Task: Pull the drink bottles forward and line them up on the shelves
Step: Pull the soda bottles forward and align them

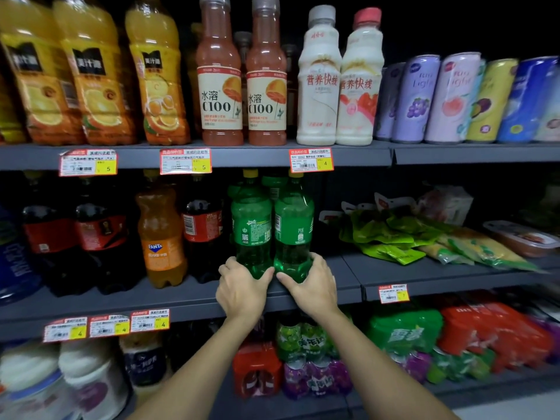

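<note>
Two green Sprite bottles stand side by side on the middle shelf (342,286). My left hand (242,291) grips the base of the left Sprite bottle (251,225). The right Sprite bottle (294,225) has my right hand (313,286) curled round its base. Another green bottle stands behind them, mostly hidden. To their left on the same shelf are a cola bottle (202,228), an orange Fanta bottle (160,234) and two more cola bottles (100,234), set further back.
The top shelf holds orange juice bottles (91,77), C100 bottles (219,80), white milk drinks (318,83) and cans (451,98). Green snack packets (391,234) lie right of the Sprite bottles. Multipacks (306,353) and white jugs (88,377) fill the bottom shelf.
</note>
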A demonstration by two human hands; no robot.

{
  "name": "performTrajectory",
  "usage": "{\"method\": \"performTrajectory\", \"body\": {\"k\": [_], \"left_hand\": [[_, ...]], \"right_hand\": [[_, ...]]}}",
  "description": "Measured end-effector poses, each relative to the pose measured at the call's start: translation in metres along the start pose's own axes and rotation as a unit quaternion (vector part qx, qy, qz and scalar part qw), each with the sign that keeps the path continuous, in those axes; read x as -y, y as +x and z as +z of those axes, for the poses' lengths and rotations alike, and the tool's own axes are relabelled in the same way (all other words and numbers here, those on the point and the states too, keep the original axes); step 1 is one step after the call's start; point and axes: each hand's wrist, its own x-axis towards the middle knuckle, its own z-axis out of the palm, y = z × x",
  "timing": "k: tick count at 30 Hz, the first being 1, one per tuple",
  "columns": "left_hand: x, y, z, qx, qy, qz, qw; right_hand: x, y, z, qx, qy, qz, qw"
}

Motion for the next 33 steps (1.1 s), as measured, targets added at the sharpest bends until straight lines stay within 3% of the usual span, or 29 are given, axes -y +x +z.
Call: {"method": "performTrajectory", "body": {"k": [5, 11, 19, 26, 33], "left_hand": [[0.017, 0.013, -0.007, 0.039, -0.019, 0.053, 0.998], [0.034, 0.025, -0.018, 0.142, -0.111, 0.11, 0.977], [0.018, 0.01, -0.009, 0.039, -0.106, 0.05, 0.992], [0.026, 0.02, -0.014, 0.059, -0.125, 0.075, 0.988], [0.033, 0.02, -0.022, 0.09, -0.149, 0.106, 0.979]], "right_hand": [[0.01, -0.01, 0.006, -0.074, -0.034, 0.051, 0.995], [-0.005, -0.008, -0.002, 0.016, -0.007, -0.015, 1.0], [0.01, -0.016, -0.004, -0.063, -0.089, 0.02, 0.994], [0.008, -0.015, -0.012, -0.04, -0.089, -0.013, 0.995], [0.019, -0.013, -0.011, -0.022, -0.112, 0.02, 0.993]]}}
